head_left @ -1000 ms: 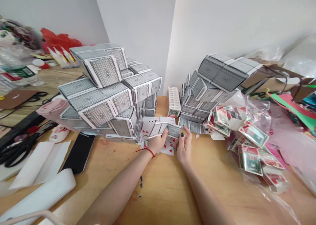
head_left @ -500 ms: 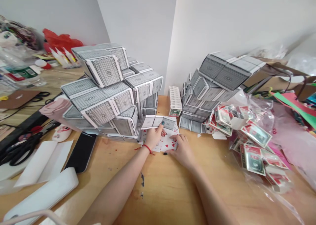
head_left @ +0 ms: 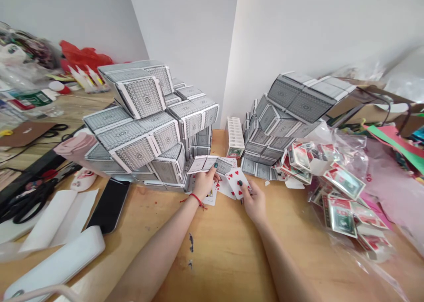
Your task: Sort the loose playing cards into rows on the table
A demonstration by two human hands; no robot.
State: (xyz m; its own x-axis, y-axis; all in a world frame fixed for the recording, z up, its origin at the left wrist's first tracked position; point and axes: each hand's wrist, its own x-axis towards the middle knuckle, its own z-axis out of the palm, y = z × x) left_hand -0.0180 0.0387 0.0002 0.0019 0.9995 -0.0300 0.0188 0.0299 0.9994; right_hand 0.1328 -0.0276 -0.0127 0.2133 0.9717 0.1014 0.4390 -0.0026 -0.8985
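Note:
My left hand point(head_left: 203, 183) pinches a folded strip of grey-backed playing cards point(head_left: 212, 163), held just above the wooden table point(head_left: 228, 253). My right hand point(head_left: 254, 198) holds a single card with red hearts point(head_left: 236, 179), lifted and tilted face up. A few loose face-up cards point(head_left: 212, 197) lie on the table between and under the hands. A big stack of folded card blocks point(head_left: 145, 129) stands to the left of the hands, and a second stack point(head_left: 285, 112) to the right.
A black phone point(head_left: 107, 204), white paper sheets point(head_left: 53, 222) and black scissors point(head_left: 23, 200) lie at left. A clear bag of card boxes point(head_left: 338, 191) sits at right, with coloured paper behind it. A small white box row point(head_left: 234, 136) stands by the wall corner.
My right hand has picked one hearts card up off the loose cards on the table and raised it. My left hand keeps holding the folded strip in nearly the same place.

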